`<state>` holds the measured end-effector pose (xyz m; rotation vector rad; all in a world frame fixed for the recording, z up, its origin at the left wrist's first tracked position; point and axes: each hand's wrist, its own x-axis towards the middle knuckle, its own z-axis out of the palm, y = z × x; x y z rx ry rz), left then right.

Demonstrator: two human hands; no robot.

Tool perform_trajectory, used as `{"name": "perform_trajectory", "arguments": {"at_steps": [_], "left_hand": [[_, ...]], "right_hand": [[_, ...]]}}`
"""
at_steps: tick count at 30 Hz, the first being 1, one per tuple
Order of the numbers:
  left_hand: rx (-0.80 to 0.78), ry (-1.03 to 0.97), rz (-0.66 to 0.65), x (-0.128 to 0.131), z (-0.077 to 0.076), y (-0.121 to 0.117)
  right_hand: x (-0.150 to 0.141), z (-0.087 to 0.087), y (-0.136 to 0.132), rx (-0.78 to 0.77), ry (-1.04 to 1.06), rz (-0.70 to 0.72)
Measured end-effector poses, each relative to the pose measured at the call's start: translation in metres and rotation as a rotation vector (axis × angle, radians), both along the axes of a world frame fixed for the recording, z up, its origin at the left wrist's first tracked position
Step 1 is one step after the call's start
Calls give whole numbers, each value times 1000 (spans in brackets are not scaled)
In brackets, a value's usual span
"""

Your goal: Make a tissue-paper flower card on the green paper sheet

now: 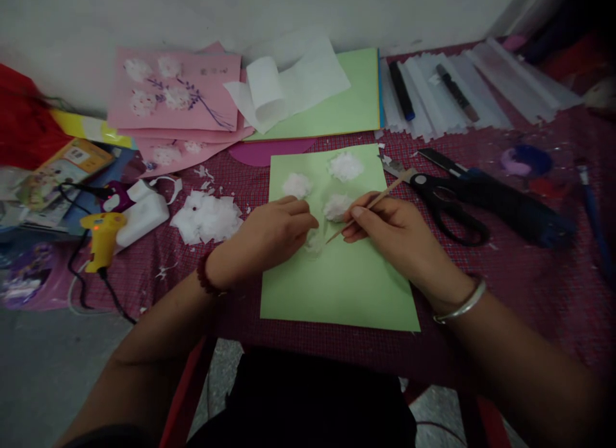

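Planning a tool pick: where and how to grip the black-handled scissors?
I'd take the scissors by the nearer handle loop, coming from the person's side. That loop lies clear of the long dark tool crowding the other handle, and the blades point away, toward the green sheet's far right corner.

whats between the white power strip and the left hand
In the head view, a pile of small white paper pieces lies between the white power strip and the left hand.

White power strip (144, 217) at left, black marker (402, 92) on pleated whitish sheets (425, 95), blue-handled brush (595, 217) at right
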<state>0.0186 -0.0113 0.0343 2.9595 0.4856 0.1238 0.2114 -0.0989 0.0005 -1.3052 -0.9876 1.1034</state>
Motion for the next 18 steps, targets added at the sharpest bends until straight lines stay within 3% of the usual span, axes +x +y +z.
{"name": "perform_trajectory", "arguments": {"at_steps": [7,12,18], "left_hand": [[-102,69,74,-16,2,12],[-309,140,46,-21,9,11],[-384,111,10,-15,9,10]], "right_hand": [[2,1,1,-23,10,0],[4,4,-1,-61,21,14],[4,3,0,-63,11,19]]}}
